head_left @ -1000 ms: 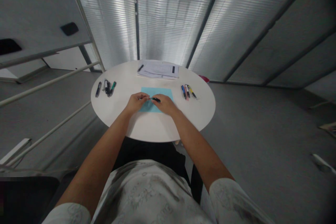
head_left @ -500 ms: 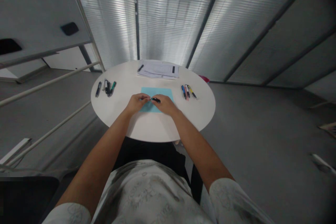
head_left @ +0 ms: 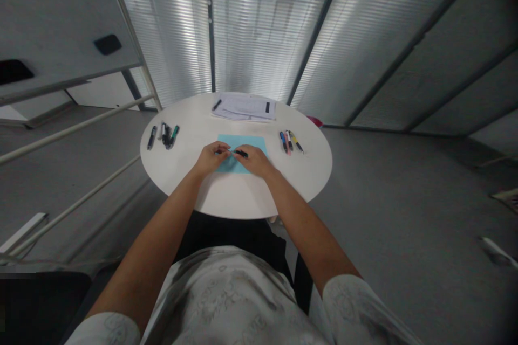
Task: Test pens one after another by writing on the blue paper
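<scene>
Above a light blue sheet [head_left: 234, 168] on the round white table, both hands meet fingertip to fingertip. My right hand [head_left: 256, 160] is closed around a short black pen part [head_left: 242, 154], its narrow end pointing left. With thumb and fingers pinched, my left hand [head_left: 210, 158] grips a small, thin piece that lies in line with the pen part. Too little of that piece shows to name it, and I cannot tell whether the two pieces are joined.
On the left of the white table [head_left: 234, 202] lie several pens and markers [head_left: 165, 135]. More coloured pens [head_left: 290, 141] are at the right. A paper stack [head_left: 245, 108] with a dark pen [head_left: 217, 104] on it is at the back. A metal-framed board stands left.
My left fingers have shifted slightly up and left, the gap between the fingertips a touch wider. My right hand and the pen part stay nearly where they were.
</scene>
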Tool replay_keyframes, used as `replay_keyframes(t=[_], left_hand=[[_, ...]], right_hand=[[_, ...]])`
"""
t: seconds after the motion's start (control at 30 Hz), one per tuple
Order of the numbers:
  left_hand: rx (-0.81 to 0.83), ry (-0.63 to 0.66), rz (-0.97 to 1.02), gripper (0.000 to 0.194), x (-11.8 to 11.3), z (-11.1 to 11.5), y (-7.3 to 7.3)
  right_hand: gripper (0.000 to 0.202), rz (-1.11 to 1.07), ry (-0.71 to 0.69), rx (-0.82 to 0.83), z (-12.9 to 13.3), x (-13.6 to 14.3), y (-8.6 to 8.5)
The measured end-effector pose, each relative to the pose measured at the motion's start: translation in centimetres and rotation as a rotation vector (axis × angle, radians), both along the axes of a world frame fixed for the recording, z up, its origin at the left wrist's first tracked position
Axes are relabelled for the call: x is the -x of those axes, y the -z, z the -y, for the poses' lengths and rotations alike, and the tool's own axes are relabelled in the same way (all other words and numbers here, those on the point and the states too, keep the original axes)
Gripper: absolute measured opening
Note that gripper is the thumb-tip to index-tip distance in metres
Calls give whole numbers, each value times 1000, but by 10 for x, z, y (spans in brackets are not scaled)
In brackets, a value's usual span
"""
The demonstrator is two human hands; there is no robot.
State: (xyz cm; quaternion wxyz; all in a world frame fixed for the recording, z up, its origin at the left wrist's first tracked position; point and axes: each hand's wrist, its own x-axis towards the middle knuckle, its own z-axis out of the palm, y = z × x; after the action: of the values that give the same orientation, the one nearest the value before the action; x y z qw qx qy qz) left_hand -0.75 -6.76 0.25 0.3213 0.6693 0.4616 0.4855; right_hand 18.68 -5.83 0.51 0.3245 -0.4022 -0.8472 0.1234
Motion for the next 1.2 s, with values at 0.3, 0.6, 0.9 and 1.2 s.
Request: replay_keyframes(t=[0.3,0.6,0.9,1.2], left_hand=[[17,10,-92,25,1,1,-2],[13,60,-106,26,2,1,0],[11,49,-144,25,2,2,0],[-16,4,-111,29,2,0,0]], right_hand=[[22,28,-13,-12,1,1,0],[21,38,-27,6,3,2,-1],[21,46,-26,7,3,2,1],[21,39,-5,8,1,1,2]])
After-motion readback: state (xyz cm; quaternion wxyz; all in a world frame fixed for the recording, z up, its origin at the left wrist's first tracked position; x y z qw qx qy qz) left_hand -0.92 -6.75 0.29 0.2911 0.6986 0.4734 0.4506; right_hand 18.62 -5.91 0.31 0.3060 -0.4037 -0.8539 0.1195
